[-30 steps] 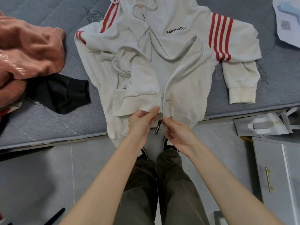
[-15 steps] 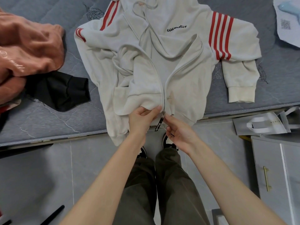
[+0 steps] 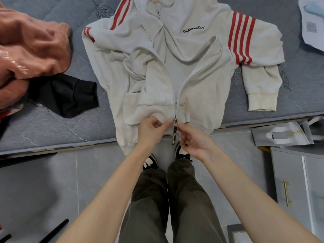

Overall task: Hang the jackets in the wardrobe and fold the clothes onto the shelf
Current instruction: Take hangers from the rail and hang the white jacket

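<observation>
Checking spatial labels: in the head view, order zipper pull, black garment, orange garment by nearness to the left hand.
1. Zipper pull, just right of the left hand.
2. Black garment, leftward on the mattress.
3. Orange garment, far left.

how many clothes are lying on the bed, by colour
white jacket with red stripes: 1
salmon-pink garment: 1
black garment: 1
total: 3 that show clearly
</observation>
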### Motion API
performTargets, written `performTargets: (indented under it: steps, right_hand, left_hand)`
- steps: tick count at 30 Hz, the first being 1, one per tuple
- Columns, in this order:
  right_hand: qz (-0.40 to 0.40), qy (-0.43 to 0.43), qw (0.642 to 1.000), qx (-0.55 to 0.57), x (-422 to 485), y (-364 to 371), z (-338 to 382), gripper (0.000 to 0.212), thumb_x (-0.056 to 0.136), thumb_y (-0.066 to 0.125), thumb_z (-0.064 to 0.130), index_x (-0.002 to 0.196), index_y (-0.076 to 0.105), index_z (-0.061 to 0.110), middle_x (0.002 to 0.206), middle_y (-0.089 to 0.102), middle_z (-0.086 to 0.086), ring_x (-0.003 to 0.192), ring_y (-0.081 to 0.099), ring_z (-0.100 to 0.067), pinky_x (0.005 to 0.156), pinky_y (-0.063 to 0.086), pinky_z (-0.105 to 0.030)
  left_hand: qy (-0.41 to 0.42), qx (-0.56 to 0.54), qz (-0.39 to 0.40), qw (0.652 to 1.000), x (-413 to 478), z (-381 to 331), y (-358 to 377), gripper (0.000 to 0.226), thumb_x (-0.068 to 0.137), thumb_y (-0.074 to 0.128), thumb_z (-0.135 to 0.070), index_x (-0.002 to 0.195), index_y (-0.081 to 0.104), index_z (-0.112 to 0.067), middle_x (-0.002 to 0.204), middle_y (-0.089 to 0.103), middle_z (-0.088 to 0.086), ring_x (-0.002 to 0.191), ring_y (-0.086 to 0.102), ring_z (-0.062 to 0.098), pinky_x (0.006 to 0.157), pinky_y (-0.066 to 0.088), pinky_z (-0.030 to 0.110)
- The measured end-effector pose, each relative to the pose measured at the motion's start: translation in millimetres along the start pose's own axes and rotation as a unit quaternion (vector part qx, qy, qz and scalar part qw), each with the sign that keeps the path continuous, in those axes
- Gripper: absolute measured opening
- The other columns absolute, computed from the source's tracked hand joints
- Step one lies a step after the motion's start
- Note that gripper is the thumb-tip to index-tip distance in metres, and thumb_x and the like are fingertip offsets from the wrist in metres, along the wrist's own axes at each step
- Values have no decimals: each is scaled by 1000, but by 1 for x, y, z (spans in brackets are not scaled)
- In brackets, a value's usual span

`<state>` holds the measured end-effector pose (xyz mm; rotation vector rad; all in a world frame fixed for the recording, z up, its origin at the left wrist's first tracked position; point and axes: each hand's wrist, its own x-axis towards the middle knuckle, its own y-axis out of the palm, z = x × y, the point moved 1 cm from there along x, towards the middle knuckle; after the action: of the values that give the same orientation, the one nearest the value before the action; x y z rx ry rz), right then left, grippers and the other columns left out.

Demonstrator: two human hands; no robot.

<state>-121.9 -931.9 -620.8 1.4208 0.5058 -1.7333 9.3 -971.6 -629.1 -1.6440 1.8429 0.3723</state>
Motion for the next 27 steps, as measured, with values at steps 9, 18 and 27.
performTargets:
  steps: [9, 18, 27]
  right_hand:
    - [-35, 12, 999, -39, 5, -7, -9, 6, 83, 72, 18, 87, 68, 18, 71, 60, 9, 55, 41, -2, 55, 36, -13]
    - [-12, -85, 925, -370, -10, -25, -6, 21, 88, 67, 34, 93, 74, 14, 72, 65, 10, 60, 45, -7, 57, 37, -18]
    - [39, -14, 885, -464, -9, -10, 6, 22, 91, 62, 32, 78, 71, 19, 68, 58, 7, 53, 38, -6, 51, 30, -19]
  left_hand:
    - [34, 130, 10, 991, 0, 18, 0, 49, 79, 76, -31, 58, 55, 7, 49, 45, 4, 47, 36, 10, 47, 29, 22]
    - [22, 168, 34, 985, -9, 27, -3, 41, 75, 79, -36, 65, 65, 1, 63, 66, 10, 56, 53, 11, 55, 41, 23]
    - [41, 224, 22, 973, -18, 34, -9, 48, 79, 76, -33, 53, 46, -6, 49, 39, 4, 47, 32, 12, 46, 29, 21]
